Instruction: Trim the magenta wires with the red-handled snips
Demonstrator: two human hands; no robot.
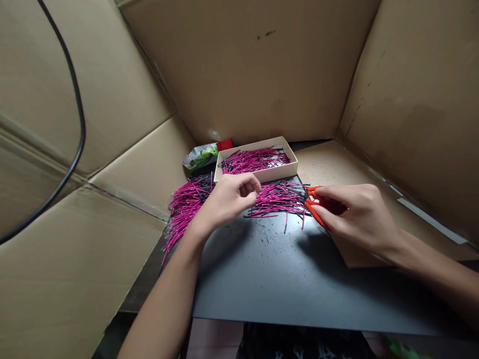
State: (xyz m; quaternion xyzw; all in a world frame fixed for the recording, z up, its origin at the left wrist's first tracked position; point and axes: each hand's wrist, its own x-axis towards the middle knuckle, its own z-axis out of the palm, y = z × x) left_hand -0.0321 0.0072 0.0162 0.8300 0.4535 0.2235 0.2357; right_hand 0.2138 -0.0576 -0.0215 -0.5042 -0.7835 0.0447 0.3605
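Observation:
My right hand (359, 214) is closed around red-handled wire cutters (313, 208). Their dark jaws point left, over the right end of a pile of short magenta and black wires (279, 198) on the dark table. Left of them, my left hand (237, 194) hovers at the pile's left end, thumb and fingers pinched together. Whatever sits in that pinch is too small to make out. Behind my left hand stands a shallow cream box (262, 174) holding more such wires (254, 160). A second heap of magenta and black wires (187, 202) lies left of my left wrist.
Cardboard walls (247, 70) enclose the back and sides. A flat cardboard sheet (359, 184) covers the table's right part. A crumpled green and white packet (202, 157) lies beside the box. Dark scraps dot the tabletop (262, 279). A black cable (77, 99) hangs at left.

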